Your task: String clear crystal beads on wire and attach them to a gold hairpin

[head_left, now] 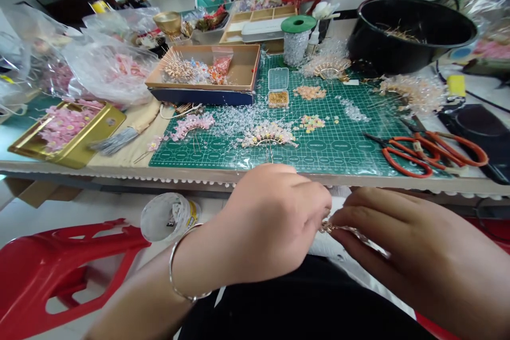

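Your left hand (274,223) and right hand (402,239) meet over your lap, on the near side of the green cutting mat (319,143), below the table edge. The fingertips of both hands pinch together on a small gold beaded piece (327,227), from which a thin clear strand (366,239) runs rightward under your right fingers. Both grips are closed on that piece; the left wrist carries a silver bangle (179,271).

The step in hand appears to be fine assembly: twisting or threading the strand onto the gold piece. The next move likely calls for steady tension from the right hand while the left rotates or anchors the piece, since the strand looks thin and easily kinked.

Left of the mat, below table level, stand a roll of tape (167,215) and a red plastic stool (64,271).

On the mat's near edge lies a finished beaded fan comb (268,135), with a pink one (191,125) just to its left; the orange-handled scissors (426,151) rest at its right end.

Left of the mat sits a gold tray (95,135) of pink flowers. At the mat's far-left corner is a brown cardboard box (243,71) of beads; at its far edge stands a green-capped spool (297,40), and beyond its far-right corner a black pot (410,34).
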A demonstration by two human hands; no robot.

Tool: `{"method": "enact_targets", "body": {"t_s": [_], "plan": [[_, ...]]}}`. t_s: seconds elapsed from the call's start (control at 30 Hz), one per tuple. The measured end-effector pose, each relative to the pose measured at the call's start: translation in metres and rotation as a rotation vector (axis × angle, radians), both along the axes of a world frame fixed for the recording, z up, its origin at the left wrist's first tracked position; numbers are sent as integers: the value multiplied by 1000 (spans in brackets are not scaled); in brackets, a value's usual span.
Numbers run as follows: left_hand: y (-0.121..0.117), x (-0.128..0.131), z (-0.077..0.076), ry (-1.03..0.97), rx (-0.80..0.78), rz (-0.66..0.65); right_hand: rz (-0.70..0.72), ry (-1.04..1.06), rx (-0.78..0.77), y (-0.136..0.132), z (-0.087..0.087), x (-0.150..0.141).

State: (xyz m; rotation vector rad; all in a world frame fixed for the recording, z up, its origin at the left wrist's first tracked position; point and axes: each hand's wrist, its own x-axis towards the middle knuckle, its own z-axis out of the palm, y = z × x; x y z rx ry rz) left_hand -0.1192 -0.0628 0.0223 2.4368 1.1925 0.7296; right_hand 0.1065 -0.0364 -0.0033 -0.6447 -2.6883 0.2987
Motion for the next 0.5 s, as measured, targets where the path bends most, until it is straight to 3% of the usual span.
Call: {"method": "enact_targets", "body": {"t_s": [0.2, 0.5], "plan": [[-5, 13, -6, 35, 185, 133, -97, -53, -136, 13, 4, -9], [-9, 19, -19, -149, 333, 215, -313, -97, -437, 31, 15, -15]]}}
